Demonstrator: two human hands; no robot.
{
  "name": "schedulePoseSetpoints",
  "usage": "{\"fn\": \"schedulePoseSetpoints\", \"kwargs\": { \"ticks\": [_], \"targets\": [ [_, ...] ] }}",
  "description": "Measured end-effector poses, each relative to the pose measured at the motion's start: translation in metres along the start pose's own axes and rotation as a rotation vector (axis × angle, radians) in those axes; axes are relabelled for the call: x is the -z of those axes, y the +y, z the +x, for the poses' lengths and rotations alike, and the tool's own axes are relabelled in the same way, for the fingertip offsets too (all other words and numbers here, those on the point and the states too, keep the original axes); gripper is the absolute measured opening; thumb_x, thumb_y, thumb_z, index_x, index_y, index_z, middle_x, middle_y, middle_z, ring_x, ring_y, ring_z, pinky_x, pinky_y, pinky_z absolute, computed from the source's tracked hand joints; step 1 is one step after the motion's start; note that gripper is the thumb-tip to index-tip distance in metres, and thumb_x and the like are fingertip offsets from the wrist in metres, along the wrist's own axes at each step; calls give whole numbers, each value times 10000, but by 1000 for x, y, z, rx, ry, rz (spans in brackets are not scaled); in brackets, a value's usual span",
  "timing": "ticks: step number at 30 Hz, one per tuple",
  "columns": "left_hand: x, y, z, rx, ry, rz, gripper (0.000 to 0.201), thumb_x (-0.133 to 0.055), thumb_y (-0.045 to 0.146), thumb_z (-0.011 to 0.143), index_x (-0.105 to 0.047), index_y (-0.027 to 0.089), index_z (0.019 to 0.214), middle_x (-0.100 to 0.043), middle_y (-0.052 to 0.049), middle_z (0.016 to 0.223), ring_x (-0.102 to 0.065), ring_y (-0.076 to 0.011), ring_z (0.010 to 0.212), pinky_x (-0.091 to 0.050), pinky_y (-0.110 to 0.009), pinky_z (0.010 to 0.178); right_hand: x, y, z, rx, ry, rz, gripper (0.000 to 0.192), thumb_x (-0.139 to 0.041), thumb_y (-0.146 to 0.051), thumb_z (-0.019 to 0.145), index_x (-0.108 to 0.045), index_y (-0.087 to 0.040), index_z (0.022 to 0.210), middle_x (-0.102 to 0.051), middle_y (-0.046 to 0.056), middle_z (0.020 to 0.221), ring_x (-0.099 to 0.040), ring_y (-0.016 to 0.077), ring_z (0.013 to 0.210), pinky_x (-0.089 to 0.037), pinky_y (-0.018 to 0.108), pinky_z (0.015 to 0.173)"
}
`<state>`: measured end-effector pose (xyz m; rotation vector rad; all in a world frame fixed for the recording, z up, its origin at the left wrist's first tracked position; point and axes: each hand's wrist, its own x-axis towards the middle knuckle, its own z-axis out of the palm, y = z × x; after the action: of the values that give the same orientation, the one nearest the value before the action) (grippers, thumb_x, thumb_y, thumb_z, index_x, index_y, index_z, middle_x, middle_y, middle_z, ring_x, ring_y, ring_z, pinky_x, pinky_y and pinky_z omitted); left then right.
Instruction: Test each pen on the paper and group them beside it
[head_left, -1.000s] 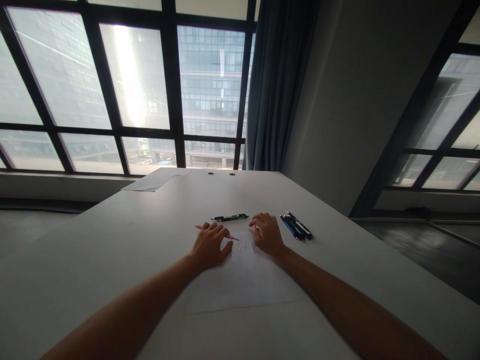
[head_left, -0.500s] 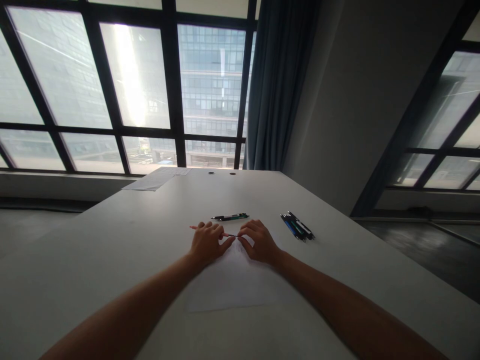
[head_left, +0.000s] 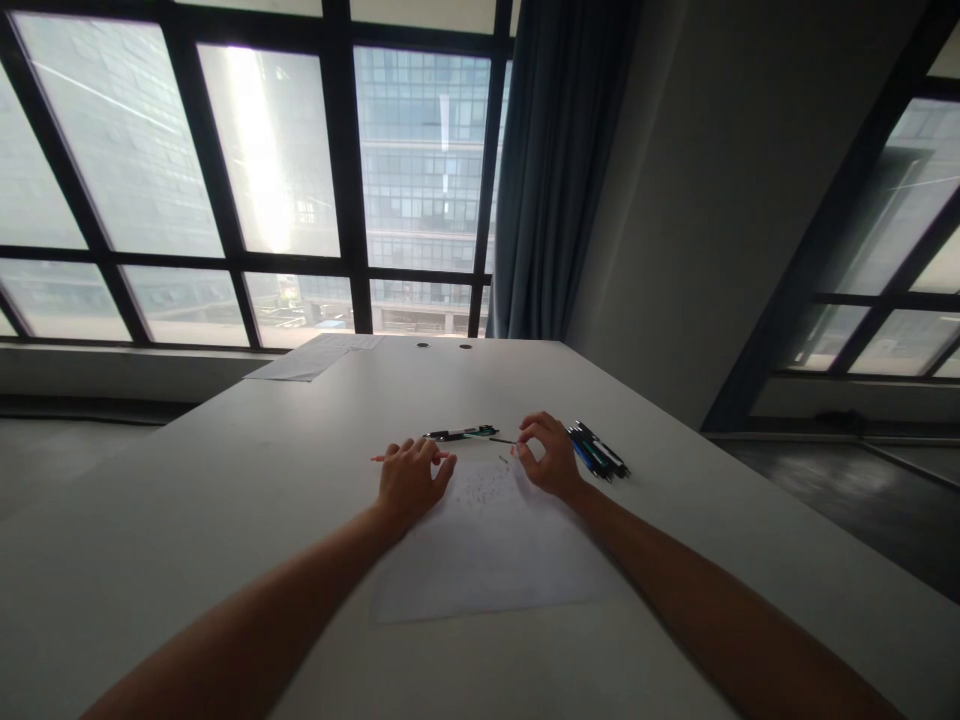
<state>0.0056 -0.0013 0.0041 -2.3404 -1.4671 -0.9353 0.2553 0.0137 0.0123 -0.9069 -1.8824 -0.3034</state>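
Observation:
My left hand (head_left: 407, 482) is closed around a slim pink pen barrel (head_left: 377, 458), which lies level above the top left of a white sheet of paper (head_left: 487, 560). Off to the right, my right hand (head_left: 551, 462) pinches a thin dark rod (head_left: 502, 441) that looks like a pen refill, its tip pointing left. A tiny thin piece (head_left: 503, 459) shows just below the rod; too small to name. Small dark marks cover the upper part of the paper. Just beyond my hands lie a few dark and green pens (head_left: 459, 433).
Several dark pens (head_left: 600, 452) lie in a bundle right of my right hand. Other papers (head_left: 304, 362) rest at the table's far left edge. Two dark round spots (head_left: 422, 346) mark the far end of the white table (head_left: 225, 500). Beyond stand windows and a blue curtain (head_left: 555, 180).
My hands have moved apart. The right one has shifted right and away from me with the dark rod, now clear of the pink barrel. The left has barely moved, still holding the barrel.

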Motion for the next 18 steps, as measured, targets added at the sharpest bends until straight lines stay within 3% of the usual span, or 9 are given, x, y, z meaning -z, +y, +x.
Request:
{"fn": "schedulePoseSetpoints", "kwargs": {
  "ticks": [2, 7, 11, 14, 18],
  "targets": [
    [1, 0, 0, -19, 2, -13, 304, -402, 377, 955, -578, 184, 799, -658, -64, 837, -585, -222, 813, -363, -361, 751, -1, 1, -1, -20, -45, -82, 55, -541, -165, 723, -511, -197, 691, -587, 66, 890, -546, 214, 858, -367, 359, 771],
    [2, -1, -1, -122, -61, -52, 271, -346, 250, 959, -596, 189, 874, -633, -60, 890, -550, -217, 861, -363, -368, 789, -8, -12, -3, -76, -327, -280, 52, -587, -139, 654, -548, -173, 657, -611, 73, 899, -524, 209, 861, -332, 345, 781],
    [0, -3, -2, -213, -130, -93, 258, -376, 197, 922, -633, 196, 949, -617, -66, 926, -530, -231, 915, -371, -388, 821, -12, -19, -3, -120, -468, -348, 39, -598, -152, 656, -576, -167, 628, -614, 67, 863, -514, 208, 866, -312, 343, 778],
    [-4, -4, -2, -266, -182, -132, 297, -409, 142, 871, -653, 211, 1026, -617, -69, 974, -527, -236, 959, -374, -404, 858, -11, -16, -2, -142, -483, -337, 40, -586, -160, 681, -593, -168, 643, -618, 59, 852, -518, 204, 858, -306, 342, 773],
    [-8, -7, -3, -277, -212, -205, 390, -441, 87, 807, -638, 211, 1120, -628, -68, 1063, -533, -231, 1037, -368, -417, 930, -9, -8, 0, -190, -315, -302, 95, -511, -127, 730, -576, -167, 674, -605, 50, 820, -522, 188, 833, -314, 331, 768]
  ]
}}
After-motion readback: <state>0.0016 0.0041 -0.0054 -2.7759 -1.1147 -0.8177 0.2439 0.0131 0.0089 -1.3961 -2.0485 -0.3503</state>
